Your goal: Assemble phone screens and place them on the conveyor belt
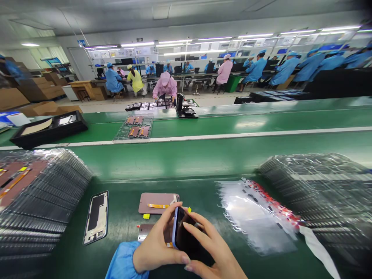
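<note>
While left hand [158, 248] and right hand [209, 252] both pinched the glossy black lilac-edged phone [184, 236] — risked slipping, smudging.

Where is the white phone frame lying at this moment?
In the head view, the white phone frame lies flat on the green table, left of both hands, beside the left stack of clear trays.
</note>
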The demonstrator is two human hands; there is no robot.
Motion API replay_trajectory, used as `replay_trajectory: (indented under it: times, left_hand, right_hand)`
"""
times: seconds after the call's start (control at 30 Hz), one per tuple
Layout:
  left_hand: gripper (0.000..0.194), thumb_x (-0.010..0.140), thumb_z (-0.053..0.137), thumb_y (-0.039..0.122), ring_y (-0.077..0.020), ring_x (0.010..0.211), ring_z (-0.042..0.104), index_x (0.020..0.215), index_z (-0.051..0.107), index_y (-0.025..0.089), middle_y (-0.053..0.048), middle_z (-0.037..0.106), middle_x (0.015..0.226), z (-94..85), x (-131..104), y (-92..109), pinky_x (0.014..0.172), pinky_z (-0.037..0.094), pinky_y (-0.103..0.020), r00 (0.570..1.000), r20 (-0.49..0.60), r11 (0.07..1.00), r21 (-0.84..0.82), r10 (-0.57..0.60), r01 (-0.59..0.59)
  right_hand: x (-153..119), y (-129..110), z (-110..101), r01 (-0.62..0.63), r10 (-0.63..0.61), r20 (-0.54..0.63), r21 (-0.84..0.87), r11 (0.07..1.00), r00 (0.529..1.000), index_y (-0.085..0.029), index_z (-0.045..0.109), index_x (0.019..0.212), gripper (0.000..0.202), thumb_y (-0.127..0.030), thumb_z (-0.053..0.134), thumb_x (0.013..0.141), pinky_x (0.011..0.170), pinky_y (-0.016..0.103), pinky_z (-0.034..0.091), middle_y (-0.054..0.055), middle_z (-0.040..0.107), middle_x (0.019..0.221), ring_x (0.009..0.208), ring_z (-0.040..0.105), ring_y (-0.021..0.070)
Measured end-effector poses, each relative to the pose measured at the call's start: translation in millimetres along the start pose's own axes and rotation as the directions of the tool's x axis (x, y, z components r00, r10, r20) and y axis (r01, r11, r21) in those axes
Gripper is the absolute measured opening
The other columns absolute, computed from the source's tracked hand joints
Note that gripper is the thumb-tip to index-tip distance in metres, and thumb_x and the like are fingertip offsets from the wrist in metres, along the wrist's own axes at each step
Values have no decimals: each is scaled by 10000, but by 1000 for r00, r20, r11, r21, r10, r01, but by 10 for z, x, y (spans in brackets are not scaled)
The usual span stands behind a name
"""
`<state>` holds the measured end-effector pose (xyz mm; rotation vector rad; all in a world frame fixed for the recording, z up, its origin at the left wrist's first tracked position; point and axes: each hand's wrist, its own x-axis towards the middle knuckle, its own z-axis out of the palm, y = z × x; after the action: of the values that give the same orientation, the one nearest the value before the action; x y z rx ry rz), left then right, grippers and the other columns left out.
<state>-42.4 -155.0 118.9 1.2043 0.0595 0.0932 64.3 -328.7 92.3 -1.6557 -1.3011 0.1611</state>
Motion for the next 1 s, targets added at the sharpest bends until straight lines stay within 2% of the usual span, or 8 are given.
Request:
replay_trajectory:
  times: [0.33,0.6,0.83,1.0]
  left_hand:
    - [962,592,909,282,-321,1395,394,1407,408,381,-95,473,1471,-21,-9,-28,1155,296,-482,1000,1,1000,-9,-6,6]
    - [932,644,878,300,-305,1323,487,1427,378,376,-92,477,1460,-29,-23,-42,1146,313,-486,1000,12,1000,21,8,-8]
    - [936,654,866,315,-336,1412,360,1446,367,323,-123,499,1448,-14,-36,-4,1162,279,-492,1000,-13,997,70,-13,14]
    - [946,646,872,302,-325,1348,453,1444,364,345,-109,475,1466,-18,-44,-2,1150,299,-487,1000,-10,997,79,-19,20]
  right_hand:
    - [8,-3,13,34,-35,-13,-55,998,999,-323,477,1423,663,-434,729,819,1015,463,499,135,478,1451,1280,517,360]
    - [17,-18,13,35,-35,-5,-60,998,999,-342,465,1430,683,-427,739,809,1009,487,498,124,470,1461,1267,521,364]
    - [8,-8,21,80,-82,-16,-105,991,996,-326,450,1443,690,-432,727,819,1016,468,491,133,458,1459,1270,512,353]
    - [22,-32,15,114,-117,-20,-130,985,993,-328,404,1468,709,-416,711,836,1022,481,479,132,423,1477,1288,482,358]
